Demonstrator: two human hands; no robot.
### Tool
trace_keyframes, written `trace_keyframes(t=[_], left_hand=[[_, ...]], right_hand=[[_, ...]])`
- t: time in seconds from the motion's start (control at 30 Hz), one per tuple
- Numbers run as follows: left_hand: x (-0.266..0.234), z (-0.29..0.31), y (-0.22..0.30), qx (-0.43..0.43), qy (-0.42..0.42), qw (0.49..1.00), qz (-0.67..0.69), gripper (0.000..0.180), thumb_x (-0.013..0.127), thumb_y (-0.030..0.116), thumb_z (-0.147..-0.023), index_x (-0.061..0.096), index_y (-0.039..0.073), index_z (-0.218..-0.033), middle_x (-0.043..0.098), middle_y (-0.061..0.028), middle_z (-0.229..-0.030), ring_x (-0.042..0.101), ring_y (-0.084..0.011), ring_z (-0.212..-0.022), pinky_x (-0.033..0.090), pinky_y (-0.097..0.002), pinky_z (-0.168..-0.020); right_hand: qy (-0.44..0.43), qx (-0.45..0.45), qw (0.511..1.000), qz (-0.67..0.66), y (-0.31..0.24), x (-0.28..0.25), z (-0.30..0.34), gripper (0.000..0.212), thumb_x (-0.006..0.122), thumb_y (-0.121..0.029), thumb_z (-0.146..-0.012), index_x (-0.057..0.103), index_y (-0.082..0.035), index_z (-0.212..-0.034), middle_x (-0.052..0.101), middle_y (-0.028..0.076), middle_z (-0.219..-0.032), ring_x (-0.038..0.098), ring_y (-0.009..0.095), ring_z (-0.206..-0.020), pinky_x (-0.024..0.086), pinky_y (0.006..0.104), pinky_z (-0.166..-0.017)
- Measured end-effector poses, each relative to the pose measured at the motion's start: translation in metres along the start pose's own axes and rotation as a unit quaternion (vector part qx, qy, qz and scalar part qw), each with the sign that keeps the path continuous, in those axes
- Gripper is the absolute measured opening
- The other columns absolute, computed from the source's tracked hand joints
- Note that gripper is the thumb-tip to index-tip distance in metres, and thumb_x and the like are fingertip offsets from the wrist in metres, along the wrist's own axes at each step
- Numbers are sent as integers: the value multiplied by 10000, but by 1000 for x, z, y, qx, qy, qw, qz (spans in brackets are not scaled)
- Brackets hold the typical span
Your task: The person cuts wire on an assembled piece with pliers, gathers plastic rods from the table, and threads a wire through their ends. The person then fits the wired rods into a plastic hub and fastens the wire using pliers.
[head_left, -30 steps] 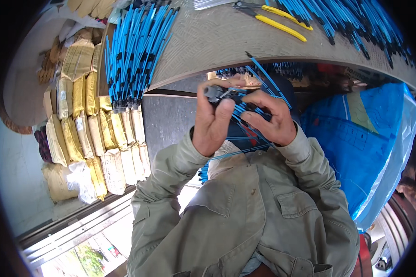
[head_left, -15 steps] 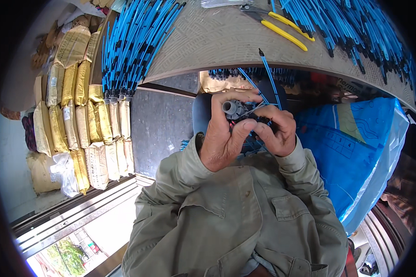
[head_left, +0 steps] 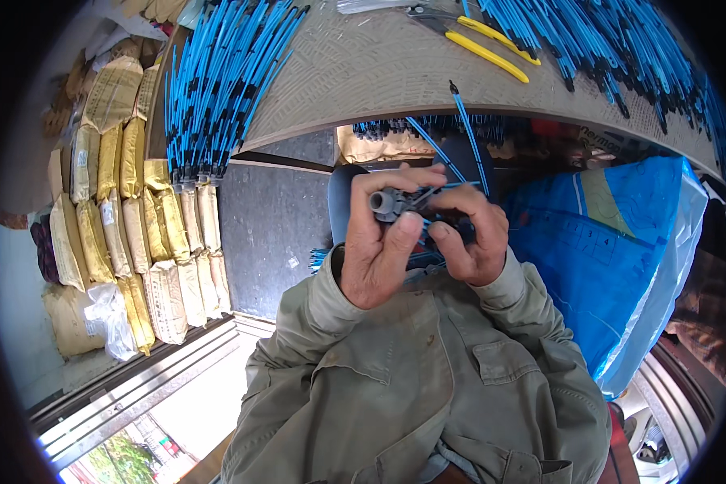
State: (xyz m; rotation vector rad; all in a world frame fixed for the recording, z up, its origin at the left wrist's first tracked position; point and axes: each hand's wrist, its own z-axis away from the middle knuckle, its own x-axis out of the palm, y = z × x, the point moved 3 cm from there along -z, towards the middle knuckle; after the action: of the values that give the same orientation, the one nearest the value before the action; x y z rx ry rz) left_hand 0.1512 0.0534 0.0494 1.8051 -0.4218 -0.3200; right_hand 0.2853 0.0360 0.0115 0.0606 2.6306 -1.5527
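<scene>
My left hand (head_left: 377,256) is wrapped round a dark grey plastic fitting (head_left: 381,203) with a round hollow end, held over my lap. Close beside it, my right hand (head_left: 473,230) has its fingers bent at the other end of the fitting. The right thumb stands a little apart from the left one. Thin blue rods (head_left: 471,139) with black tips rise behind the right hand toward the table edge. Whether they join the fitting is hidden by my fingers. What the right fingers pinch is also hidden.
On the table (head_left: 339,64) lie yellow-handled cutters (head_left: 488,56) and a large heap of blue rods (head_left: 613,56). Another rod bundle (head_left: 218,89) stands at the left, before stacked brown-wrapped packages (head_left: 137,210). A big blue plastic bag (head_left: 597,250) fills the right side.
Both hands and the fitting sit slightly further left and lower in the picture, and the whole view has shifted a little. My right thumb has come away from the left thumb.
</scene>
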Motion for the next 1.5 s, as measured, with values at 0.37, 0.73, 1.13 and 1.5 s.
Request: trace_keyframes(t=[0.37, 0.73, 1.13, 1.5], left_hand=[[-15, 7, -8, -31, 14, 998, -53, 357, 327, 345, -967, 313, 26, -1127, 469, -269, -1186, 467, -317, -1136, 324, -419, -994], [-15, 11, -11, 1, 35, 997, -70, 379, 334, 350, -964, 307, 4, -1117, 495, -261, -1170, 482, -288, -1117, 330, -397, -983], [-3, 3, 0, -34, 111, 981, -159, 202, 374, 107, -931, 351, -32, -1075, 550, -234, -1083, 554, -247, -1008, 414, -327, -896], [2, -5, 0, -7, 148, 968, -202, 196, 425, 104, -921, 386, -44, -1042, 593, -194, -960, 591, -213, -885, 469, -301, -777]], right_hand=[[-9, -66, 995, -78, 11, 9, 0, 287, 653, 31, -729, 595, 17, -1010, 620, 127, -827, 589, 243, -684, 467, 315, -614], [-32, -147, 989, 16, 21, 4, -15, 271, 589, 52, -765, 599, -6, -1030, 599, 139, -807, 607, 245, -661, 481, 294, -567], [48, -99, 990, 84, 12, 10, -5, 180, 581, 20, -795, 558, -6, -972, 615, 134, -769, 627, 237, -603, 479, 303, -516], [85, -99, 978, 162, 13, 9, -4, 183, 600, 29, -786, 542, 6, -958, 621, 136, -736, 636, 231, -605, 478, 282, -505]])
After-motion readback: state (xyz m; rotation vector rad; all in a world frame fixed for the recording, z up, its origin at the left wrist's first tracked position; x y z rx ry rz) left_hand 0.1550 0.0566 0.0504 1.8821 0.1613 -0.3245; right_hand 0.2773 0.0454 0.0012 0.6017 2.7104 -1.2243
